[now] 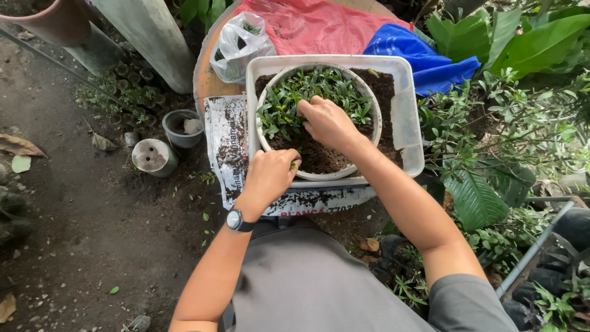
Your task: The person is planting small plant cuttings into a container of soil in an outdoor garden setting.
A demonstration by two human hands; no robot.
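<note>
Looking down from nearest, we see our left hand (268,175) closed around a small green seedling (292,165) at the near rim of the round white pot (369,98). Just beyond, our right hand (327,123) presses curled fingers, holding nothing we can make out, into bare soil (319,157) beside 1 dense patch of seedlings (289,101). The pot sits in a white tub (409,117) lined with soil.

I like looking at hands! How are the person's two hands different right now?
The right hand reaches into the middle of the white bowl, fingers pressed among the small green plants; the left hand stays at the bowl's near rim. The left hand pinches a little green sprig; whether the right holds anything is hidden. The left wrist wears a dark watch; the right wrist is bare. Both are bare and over the soil.
</note>
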